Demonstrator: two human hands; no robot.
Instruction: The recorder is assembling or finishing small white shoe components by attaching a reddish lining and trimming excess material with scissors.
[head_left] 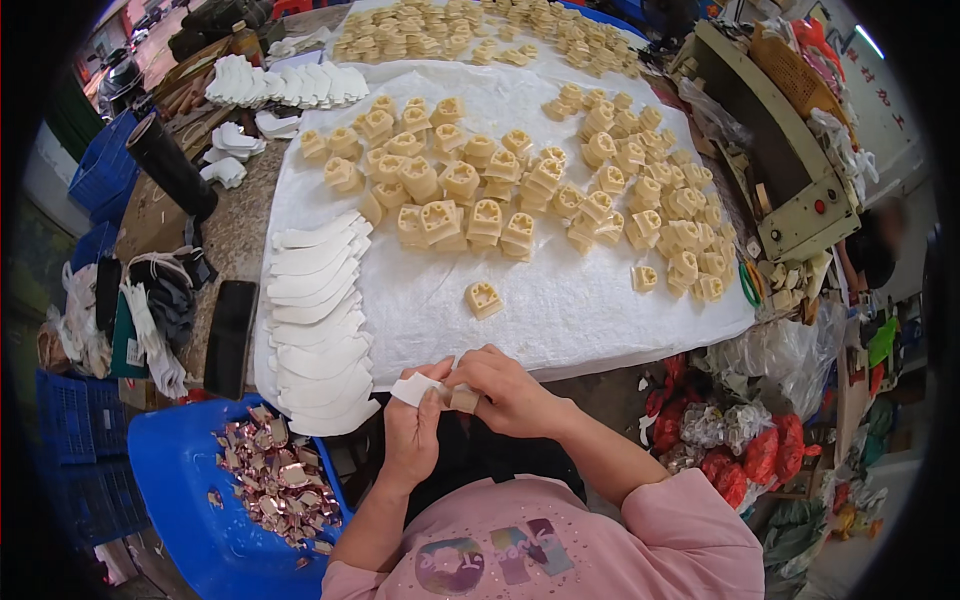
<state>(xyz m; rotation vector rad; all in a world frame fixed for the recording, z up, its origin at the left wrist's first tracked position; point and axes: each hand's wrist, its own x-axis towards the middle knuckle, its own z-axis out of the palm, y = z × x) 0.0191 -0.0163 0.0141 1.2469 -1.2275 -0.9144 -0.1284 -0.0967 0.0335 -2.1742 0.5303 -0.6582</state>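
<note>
Both my hands meet just below the table's front edge. My left hand [415, 430] holds a white curved strip [416, 388] by its end. My right hand [505, 390] grips a small cream plastic piece [463, 399] and presses it against the strip. A row of the same white curved strips [315, 325] lies fanned along the left side of the white sheet [570, 310]. One cream piece [484, 299] sits alone near the front, and several more are heaped [500, 190] across the middle and right of the sheet.
A blue tub [185, 500] at lower left holds shiny pinkish scraps [280, 485]. A black phone [230, 338] lies left of the strips. More white parts [290, 85] and cream pieces [480, 30] lie at the back. A machine [790, 170] and bags [730, 440] crowd the right.
</note>
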